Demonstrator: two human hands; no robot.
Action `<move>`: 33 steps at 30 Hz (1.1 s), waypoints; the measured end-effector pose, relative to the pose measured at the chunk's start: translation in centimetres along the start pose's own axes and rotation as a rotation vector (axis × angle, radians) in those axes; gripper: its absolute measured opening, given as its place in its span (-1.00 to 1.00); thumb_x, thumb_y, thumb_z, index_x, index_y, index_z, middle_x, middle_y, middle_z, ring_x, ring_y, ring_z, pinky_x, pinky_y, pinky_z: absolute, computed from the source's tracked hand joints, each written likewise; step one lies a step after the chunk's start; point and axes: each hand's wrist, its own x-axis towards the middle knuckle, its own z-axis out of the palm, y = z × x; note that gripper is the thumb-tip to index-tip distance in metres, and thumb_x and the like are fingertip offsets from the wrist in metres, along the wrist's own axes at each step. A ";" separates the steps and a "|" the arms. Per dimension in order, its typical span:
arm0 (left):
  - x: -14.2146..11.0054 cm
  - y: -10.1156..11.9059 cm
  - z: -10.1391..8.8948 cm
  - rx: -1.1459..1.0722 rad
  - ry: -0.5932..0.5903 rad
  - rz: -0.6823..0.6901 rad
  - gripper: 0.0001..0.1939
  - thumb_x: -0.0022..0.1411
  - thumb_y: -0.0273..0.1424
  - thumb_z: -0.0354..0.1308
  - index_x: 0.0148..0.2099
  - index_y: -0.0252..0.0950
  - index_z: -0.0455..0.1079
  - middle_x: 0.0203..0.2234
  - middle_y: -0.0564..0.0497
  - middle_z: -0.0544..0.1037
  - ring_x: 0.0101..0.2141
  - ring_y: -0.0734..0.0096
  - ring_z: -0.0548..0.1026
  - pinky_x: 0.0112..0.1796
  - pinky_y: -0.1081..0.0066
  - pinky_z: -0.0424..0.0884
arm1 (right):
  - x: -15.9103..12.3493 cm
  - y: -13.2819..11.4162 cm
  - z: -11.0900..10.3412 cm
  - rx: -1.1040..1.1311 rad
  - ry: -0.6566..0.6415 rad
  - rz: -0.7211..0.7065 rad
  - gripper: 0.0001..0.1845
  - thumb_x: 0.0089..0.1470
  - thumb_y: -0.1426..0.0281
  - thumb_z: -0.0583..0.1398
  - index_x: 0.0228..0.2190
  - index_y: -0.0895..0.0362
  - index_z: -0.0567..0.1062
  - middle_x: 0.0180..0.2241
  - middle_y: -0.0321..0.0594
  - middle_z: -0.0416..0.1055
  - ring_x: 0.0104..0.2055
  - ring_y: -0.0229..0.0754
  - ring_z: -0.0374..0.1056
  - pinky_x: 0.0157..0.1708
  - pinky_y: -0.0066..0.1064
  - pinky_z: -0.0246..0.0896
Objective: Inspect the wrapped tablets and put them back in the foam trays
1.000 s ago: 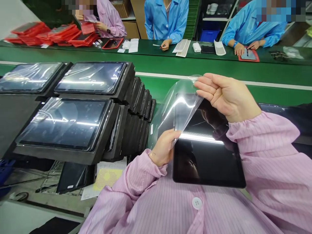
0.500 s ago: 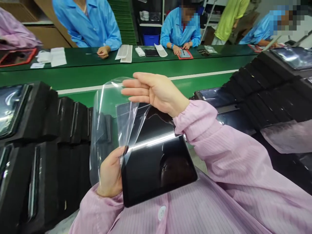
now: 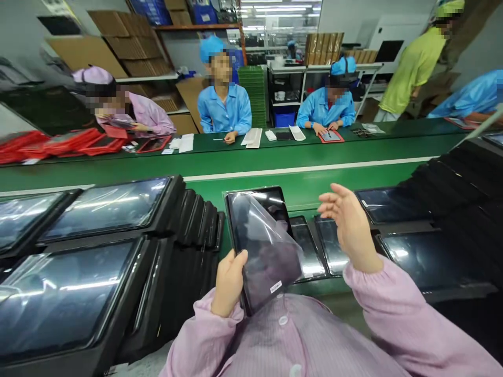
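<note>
My left hand (image 3: 230, 280) grips the lower left edge of a black tablet (image 3: 280, 205), thumb on its front. The tablet is tilted upright before my chest. Over its screen lies a clear plastic film (image 3: 271, 246), folded diagonally at the upper right and bearing a small white label (image 3: 276, 287) near the bottom. My right hand (image 3: 346, 222) is raised to the right of the tablet, apart from it, with fingers stretched and nothing in them. Behind and below that hand, tablets (image 3: 332, 243) rest on the green surface.
Stacked tablets in black foam holders (image 3: 106, 209) stand at the left; more black stacks (image 3: 451, 199) rise at the right. A green conveyor belt (image 3: 251, 170) runs across. Beyond it, co-workers in blue and pink coats sit by red frames (image 3: 78, 142). Someone in yellow-green stands farther back.
My view has lifted and widened. The tablet has turned more upright, and the loose film now lies across its screen. My right hand has moved off the film to the right.
</note>
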 end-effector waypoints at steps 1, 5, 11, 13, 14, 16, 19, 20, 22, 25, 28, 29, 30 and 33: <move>0.1 -0.2 0.0 0.029 -0.008 0.025 -0.72 -0.15 -0.21 0.28 -0.58 -0.30 0.32 -0.67 0.10 0.37 -0.56 0.43 0.30 -0.47 0.44 0.25 | -0.9 0.6 -0.2 -0.044 -0.011 -0.025 -0.46 -0.09 -0.04 0.21 -0.17 0.05 0.32 -0.28 -0.23 0.40 -0.36 -0.23 0.37 -0.37 -0.36 0.29; 0.3 -1.1 -0.2 0.069 -0.100 0.091 -0.72 -0.09 -0.19 0.24 -0.53 -0.33 0.38 -0.60 0.05 0.43 -0.50 0.40 0.32 -0.39 0.42 0.29 | -3.0 3.1 -0.2 -0.273 -0.082 0.023 -0.18 -0.25 0.07 0.33 0.02 0.03 0.19 0.09 0.04 0.23 0.00 0.03 0.29 -0.05 -0.04 0.20; 0.3 -2.8 -0.6 0.033 -0.332 0.116 -0.53 -0.18 -0.01 0.28 -0.66 -0.35 0.33 -0.75 0.09 0.28 -0.64 0.53 0.18 -0.57 0.47 0.17 | -2.7 4.9 -0.4 0.004 -0.163 0.345 -0.27 -0.30 0.07 0.36 -0.06 0.04 0.36 -0.06 -0.02 0.42 -0.09 0.03 0.38 -0.15 -0.13 0.29; 0.4 -2.5 -0.3 0.029 -0.379 0.148 -0.51 -0.22 0.03 0.30 -0.63 -0.36 0.39 -0.74 0.06 0.35 -0.64 0.50 0.25 -0.56 0.47 0.23 | -3.1 5.1 -0.9 0.126 -0.201 0.279 -0.51 -0.25 0.07 0.37 -0.28 0.06 0.49 -0.36 -0.18 0.52 -0.35 -0.12 0.42 -0.34 -0.29 0.34; 0.5 -2.1 -0.1 0.007 -0.387 0.193 -0.51 -0.22 0.04 0.31 -0.57 -0.36 0.45 -0.69 0.02 0.43 -0.61 0.45 0.33 -0.52 0.44 0.29 | -3.3 5.2 -1.1 0.154 -0.201 0.206 -0.61 -0.24 0.08 0.37 -0.39 0.06 0.51 -0.48 -0.26 0.50 -0.46 -0.18 0.39 -0.43 -0.35 0.33; 0.5 -1.0 0.4 -0.059 -0.404 0.348 -0.52 -0.17 0.03 0.31 -0.41 -0.32 0.54 -0.55 -0.07 0.57 -0.49 0.30 0.48 -0.40 0.35 0.41 | -3.9 5.4 -1.4 0.154 -0.240 0.037 -0.72 -0.21 0.15 0.39 -0.50 0.05 0.53 -0.59 -0.32 0.46 -0.54 -0.23 0.36 -0.49 -0.40 0.31; 0.5 0.4 1.1 -0.127 -0.474 0.595 -0.65 0.00 -0.06 0.26 -0.36 -0.26 0.57 -0.46 -0.11 0.63 -0.40 0.20 0.57 -0.34 0.28 0.47 | -4.3 5.6 -1.6 0.155 -0.426 -0.130 -0.89 -0.06 0.26 0.34 -0.42 -0.02 0.58 -0.49 -0.28 0.54 -0.43 -0.17 0.44 -0.39 -0.35 0.37; 0.5 0.6 1.3 -0.136 -0.484 0.646 -0.68 0.05 -0.08 0.24 -0.37 -0.25 0.57 -0.48 -0.10 0.63 -0.42 0.20 0.57 -0.36 0.28 0.49 | -4.3 5.7 -1.6 0.163 -0.480 -0.156 -0.90 -0.02 0.28 0.32 -0.37 -0.04 0.58 -0.44 -0.27 0.56 -0.37 -0.16 0.46 -0.36 -0.33 0.38; 0.4 0.5 1.5 -0.147 -0.479 0.712 -0.68 0.09 -0.10 0.21 -0.38 -0.25 0.57 -0.48 -0.11 0.64 -0.44 0.21 0.59 -0.40 0.29 0.50 | -4.2 6.0 -1.8 0.180 -0.535 -0.188 -0.89 0.02 0.30 0.29 -0.32 -0.06 0.58 -0.40 -0.27 0.57 -0.33 -0.16 0.47 -0.32 -0.32 0.39; 0.2 0.0 1.5 -0.153 -0.502 0.773 -0.72 0.13 -0.15 0.20 -0.27 -0.23 0.57 -0.42 -0.12 0.65 -0.39 0.20 0.60 -0.37 0.29 0.53 | -3.9 6.7 -2.1 0.192 -0.568 -0.196 -0.86 0.02 0.36 0.30 -0.30 -0.06 0.58 -0.37 -0.27 0.57 -0.30 -0.15 0.46 -0.29 -0.29 0.40; 0.1 -0.2 1.5 -0.146 -0.521 0.810 -0.76 0.14 -0.20 0.20 -0.22 -0.20 0.57 -0.40 -0.12 0.65 -0.37 0.21 0.60 -0.35 0.30 0.53 | -3.9 7.3 -2.5 0.193 -0.565 -0.182 -0.82 0.02 0.43 0.30 -0.29 -0.07 0.57 -0.35 -0.27 0.57 -0.28 -0.13 0.46 -0.28 -0.25 0.40; 0.1 -0.1 1.5 -0.143 -0.522 0.819 -0.77 0.15 -0.21 0.20 -0.21 -0.20 0.57 -0.41 -0.12 0.65 -0.36 0.21 0.60 -0.35 0.31 0.53 | -3.9 7.4 -2.5 0.188 -0.559 -0.177 -0.82 0.02 0.44 0.30 -0.30 -0.07 0.57 -0.35 -0.27 0.57 -0.28 -0.13 0.46 -0.28 -0.24 0.40; 0.2 -0.1 1.5 -0.140 -0.523 0.827 -0.77 0.15 -0.22 0.20 -0.20 -0.20 0.56 -0.40 -0.11 0.65 -0.36 0.22 0.60 -0.34 0.31 0.53 | -3.9 7.4 -2.5 0.183 -0.553 -0.174 -0.83 0.02 0.43 0.29 -0.30 -0.06 0.57 -0.35 -0.27 0.57 -0.28 -0.12 0.47 -0.28 -0.23 0.40; 0.3 -0.1 1.5 -0.130 -0.527 0.854 -0.77 0.17 -0.24 0.18 -0.16 -0.17 0.55 -0.38 -0.10 0.65 -0.36 0.26 0.60 -0.34 0.34 0.53 | -4.1 7.0 -2.6 0.162 -0.553 -0.157 -0.90 0.04 0.37 0.28 -0.33 -0.05 0.57 -0.37 -0.25 0.57 -0.28 -0.13 0.47 -0.28 -0.24 0.41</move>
